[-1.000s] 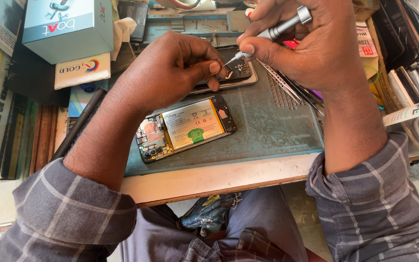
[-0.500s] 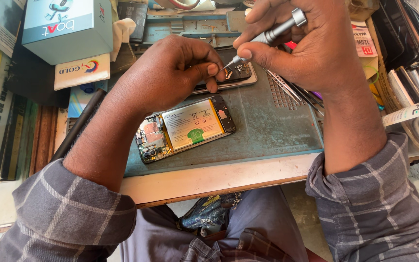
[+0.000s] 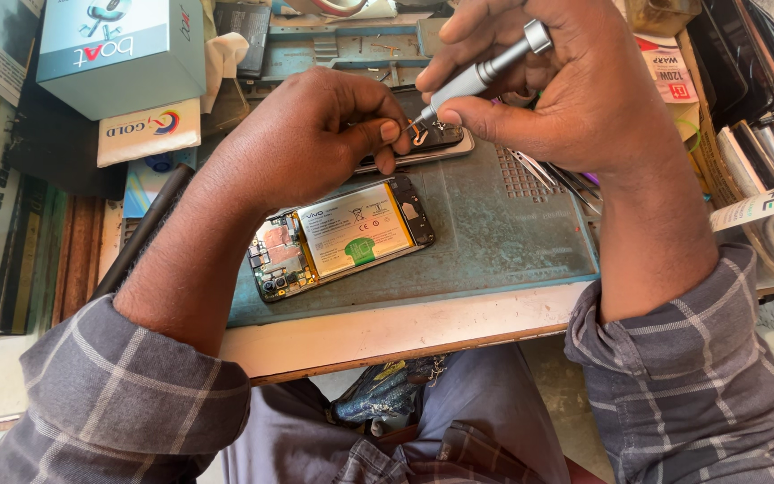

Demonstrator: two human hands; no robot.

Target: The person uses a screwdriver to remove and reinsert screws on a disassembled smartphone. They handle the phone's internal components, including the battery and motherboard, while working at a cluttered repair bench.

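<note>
Right hand (image 3: 575, 99) gripping screwdriver (image 3: 481, 73), shaft slanting down-left to tip on small phone part (image 3: 432, 142). Left hand (image 3: 315, 134) pinching that part from the left, far of opened phone (image 3: 342, 237) on mat (image 3: 512, 233).

Bright, even daylight over the whole scene, and shadows stay soft, only a faint dark patch under the left hand (image 3: 306, 143) on the green mat (image 3: 494, 233). Focus is crisp in the middle. The far-right stacks look slightly washed and stretched at the edge.
</note>
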